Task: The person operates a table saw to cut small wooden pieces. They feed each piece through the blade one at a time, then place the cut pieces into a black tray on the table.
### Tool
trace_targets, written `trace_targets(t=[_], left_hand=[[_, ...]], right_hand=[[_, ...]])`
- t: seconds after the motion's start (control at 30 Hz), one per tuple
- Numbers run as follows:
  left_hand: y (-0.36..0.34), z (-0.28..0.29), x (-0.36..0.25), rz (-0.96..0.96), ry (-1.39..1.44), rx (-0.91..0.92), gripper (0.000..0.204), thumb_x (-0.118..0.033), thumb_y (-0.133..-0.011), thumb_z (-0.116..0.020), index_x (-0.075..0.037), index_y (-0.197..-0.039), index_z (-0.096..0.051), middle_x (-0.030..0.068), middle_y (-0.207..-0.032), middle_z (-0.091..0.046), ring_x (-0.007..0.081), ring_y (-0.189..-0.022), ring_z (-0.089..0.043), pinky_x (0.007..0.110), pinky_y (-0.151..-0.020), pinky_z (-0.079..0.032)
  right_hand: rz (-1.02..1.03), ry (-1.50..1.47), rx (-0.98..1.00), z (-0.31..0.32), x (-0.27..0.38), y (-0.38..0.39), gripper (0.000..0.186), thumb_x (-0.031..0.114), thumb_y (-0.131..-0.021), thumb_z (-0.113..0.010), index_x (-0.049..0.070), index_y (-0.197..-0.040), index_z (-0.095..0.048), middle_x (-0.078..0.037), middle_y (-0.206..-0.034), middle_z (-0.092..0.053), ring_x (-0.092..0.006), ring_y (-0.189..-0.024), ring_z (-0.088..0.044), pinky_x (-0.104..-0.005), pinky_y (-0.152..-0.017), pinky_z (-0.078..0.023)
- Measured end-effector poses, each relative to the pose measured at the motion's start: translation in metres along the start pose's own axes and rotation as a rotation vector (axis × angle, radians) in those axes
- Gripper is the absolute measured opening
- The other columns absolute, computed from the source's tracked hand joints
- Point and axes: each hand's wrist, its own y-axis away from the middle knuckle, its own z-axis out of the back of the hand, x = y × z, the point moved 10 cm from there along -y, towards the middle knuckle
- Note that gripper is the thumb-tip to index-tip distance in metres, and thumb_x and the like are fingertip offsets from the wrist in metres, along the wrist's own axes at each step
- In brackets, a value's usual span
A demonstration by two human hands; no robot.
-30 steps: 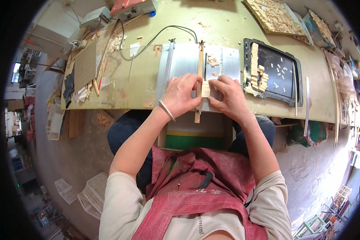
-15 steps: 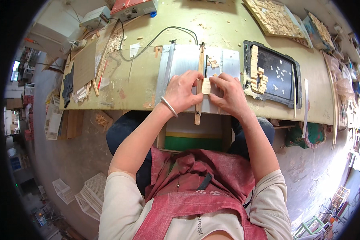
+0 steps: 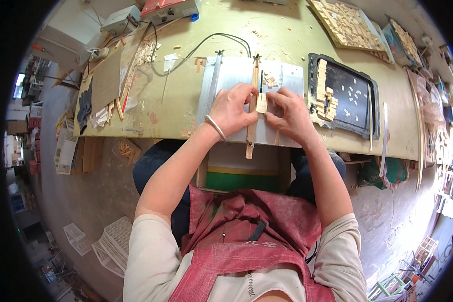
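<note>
A small pale wooden block (image 3: pixel 261 104) lies on a silver metal plate (image 3: pixel 294 80), against the right side of a long wooden strip (image 3: pixel 255 75). My left hand (image 3: pixel 234 108) reaches across the strip, its thumb and fingertips closed at the block's left edge. From the other side my right hand (image 3: pixel 290 111) grips the block between thumb and fingers. A narrow dark slot (image 3: pixel 261 80) in the plate runs just beyond the block. Several small wood offcuts (image 3: pixel 270 81) lie right of the slot. The fingers hide part of the block's edges.
At right, a black tray (image 3: pixel 375 100) holds wooden blocks (image 3: pixel 328 103) and small white pieces. A board heaped with wood pieces (image 3: pixel 350 22) stands at the far right. A black cable (image 3: pixel 201 48) curves behind the plate. Wood scraps and a dark glove (image 3: pixel 85 105) lie at left.
Both hands and the wooden block have slid a little away from me along the strip, toward the slot. The view has shifted slightly.
</note>
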Motion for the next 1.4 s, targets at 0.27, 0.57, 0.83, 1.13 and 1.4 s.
trace_targets(t=[0.27, 0.57, 0.83, 1.13, 1.4], left_hand=[[-0.010, 0.000, 0.005, -0.005, -0.002, -0.003, 0.042, -0.017, -0.078, -0.078, -0.008, -0.117, -0.069, 0.0089, -0.090, -0.062, 0.0247, -0.071, -0.062, 0.039, -0.069, -0.056], [-0.021, -0.001, 0.011, 0.027, 0.009, 0.024, 0.043, -0.018, -0.078, -0.078, -0.008, -0.118, -0.069, 0.0080, -0.092, -0.062, 0.0238, -0.074, -0.062, 0.038, -0.071, -0.056], [-0.030, 0.000, 0.013, 0.044, 0.023, 0.026, 0.043, -0.019, -0.078, -0.079, -0.008, -0.118, -0.068, 0.0077, -0.092, -0.062, 0.0244, -0.077, -0.062, 0.038, -0.073, -0.056], [-0.006, -0.001, -0.008, -0.045, -0.175, 0.114, 0.041, -0.023, -0.075, -0.082, -0.011, -0.111, -0.066, 0.0118, -0.100, -0.066, 0.0343, -0.094, -0.069, 0.047, -0.086, -0.056], [0.025, 0.001, -0.023, -0.005, 0.080, 0.331, 0.031, -0.022, -0.082, -0.081, -0.011, -0.109, -0.073, 0.0116, -0.104, -0.063, 0.0330, -0.101, -0.066, 0.043, -0.090, -0.054]], right_hand=[[-0.018, -0.056, -0.003, -0.001, -0.008, -0.010, 0.043, 0.016, -0.082, -0.078, 0.005, -0.123, -0.076, -0.012, -0.106, -0.068, -0.0340, -0.103, -0.066, -0.0428, -0.097, -0.048], [-0.061, -0.080, 0.002, -0.001, -0.020, -0.020, 0.046, 0.016, -0.082, -0.078, 0.007, -0.127, -0.077, -0.013, -0.106, -0.068, -0.0348, -0.103, -0.065, -0.0438, -0.098, -0.051], [-0.103, -0.046, 0.009, 0.002, -0.023, -0.030, 0.048, 0.017, -0.083, -0.077, 0.008, -0.129, -0.077, -0.013, -0.105, -0.068, -0.0351, -0.100, -0.065, -0.0441, -0.098, -0.051], [0.058, 0.089, -0.032, 0.007, 0.001, -0.012, 0.039, 0.020, -0.080, -0.079, 0.005, -0.116, -0.074, -0.012, -0.103, -0.067, -0.0332, -0.099, -0.066, -0.0431, -0.091, -0.049], [0.054, 0.090, -0.018, 0.008, 0.016, 0.027, 0.038, 0.023, -0.081, -0.079, 0.005, -0.114, -0.070, -0.014, -0.107, -0.065, -0.0356, -0.104, -0.065, -0.0448, -0.092, -0.048]])
